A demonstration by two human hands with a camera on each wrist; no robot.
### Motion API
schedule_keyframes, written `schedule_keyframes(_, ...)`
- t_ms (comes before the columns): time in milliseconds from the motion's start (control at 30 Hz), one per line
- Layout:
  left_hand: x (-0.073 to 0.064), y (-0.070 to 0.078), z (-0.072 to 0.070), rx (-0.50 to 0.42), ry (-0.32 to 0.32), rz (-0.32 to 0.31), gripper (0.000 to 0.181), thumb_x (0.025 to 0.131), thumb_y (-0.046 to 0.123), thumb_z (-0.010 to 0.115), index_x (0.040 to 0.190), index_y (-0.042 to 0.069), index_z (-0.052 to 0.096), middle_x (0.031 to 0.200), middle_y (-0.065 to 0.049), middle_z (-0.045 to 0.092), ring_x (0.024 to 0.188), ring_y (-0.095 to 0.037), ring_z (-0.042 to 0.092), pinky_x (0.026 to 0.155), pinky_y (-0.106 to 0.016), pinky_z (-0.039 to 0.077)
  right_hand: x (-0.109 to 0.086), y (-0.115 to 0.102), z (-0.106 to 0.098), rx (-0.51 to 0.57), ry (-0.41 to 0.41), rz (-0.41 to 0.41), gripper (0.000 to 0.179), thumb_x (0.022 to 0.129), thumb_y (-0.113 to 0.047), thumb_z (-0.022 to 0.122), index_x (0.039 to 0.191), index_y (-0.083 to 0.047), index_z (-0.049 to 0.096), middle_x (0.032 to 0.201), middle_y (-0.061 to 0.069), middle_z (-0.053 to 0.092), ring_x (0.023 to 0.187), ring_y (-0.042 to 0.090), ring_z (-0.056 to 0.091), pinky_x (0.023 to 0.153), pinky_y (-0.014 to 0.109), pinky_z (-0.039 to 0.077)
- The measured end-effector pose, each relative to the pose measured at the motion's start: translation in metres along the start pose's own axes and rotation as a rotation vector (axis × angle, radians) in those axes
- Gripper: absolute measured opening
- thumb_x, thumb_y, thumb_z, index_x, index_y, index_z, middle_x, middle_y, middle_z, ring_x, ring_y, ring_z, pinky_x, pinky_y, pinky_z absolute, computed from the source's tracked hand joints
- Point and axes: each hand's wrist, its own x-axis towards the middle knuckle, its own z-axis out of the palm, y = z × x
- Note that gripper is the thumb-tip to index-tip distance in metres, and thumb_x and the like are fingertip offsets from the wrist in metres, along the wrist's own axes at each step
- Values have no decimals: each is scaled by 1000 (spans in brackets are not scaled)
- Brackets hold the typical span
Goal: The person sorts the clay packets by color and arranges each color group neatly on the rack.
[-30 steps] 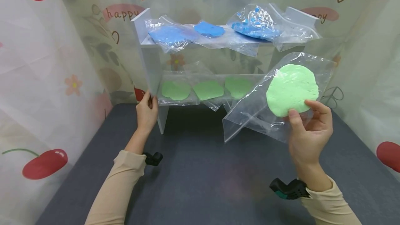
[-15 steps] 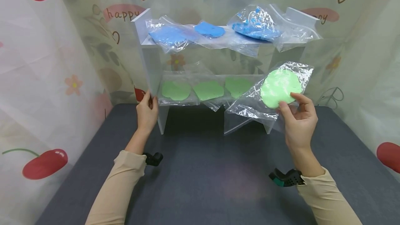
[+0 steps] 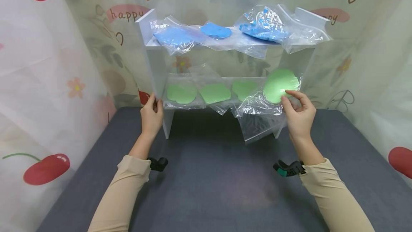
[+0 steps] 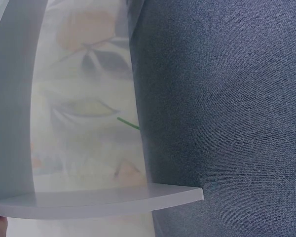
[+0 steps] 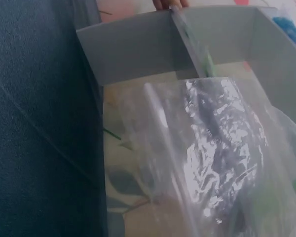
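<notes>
Head view: my right hand (image 3: 297, 112) pinches the clear bag with the green disc (image 3: 280, 85) by its lower edge, so the disc hangs flat at the right end of the white shelf's (image 3: 154, 67) lower tier, beside three bagged green discs (image 3: 214, 93). Left hand (image 3: 150, 115) grips the shelf's left side panel, I'd guess to steady it. A second ago the bag was up in the air nearer me; now it's in at the tier. Blue bags (image 3: 222, 33) on top haven't budged.
</notes>
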Motion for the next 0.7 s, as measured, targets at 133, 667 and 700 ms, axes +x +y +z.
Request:
schedule_keyframes(133, 0, -1, 0, 2, 3, 5, 37, 96, 9, 46, 133, 2, 50, 122, -26, 59, 113, -33, 60, 86, -46, 53, 6, 3, 3, -136, -23, 50, 22, 85, -1, 63, 106, 3, 67, 105, -1, 58, 56, 2, 61, 52, 12, 47)
schedule_keyframes(667, 0, 0, 0, -4, 6, 0, 39, 96, 7, 47, 135, 2, 48, 125, -27, 57, 115, -34, 58, 89, -45, 52, 30, 4, 4, -853, -357, 91, 52, 87, -20, 61, 134, -2, 50, 122, 26, 55, 60, 19, 49, 57, 33, 42)
schedule_keyframes(700, 0, 1, 0, -7, 6, -3, 41, 96, 7, 47, 136, 3, 47, 126, -27, 57, 116, -34, 58, 89, -45, 52, 31, 5, 4, -877, -366, 75, 50, 87, -21, 61, 133, -2, 51, 112, 26, 59, 64, 20, 51, 59, 35, 43)
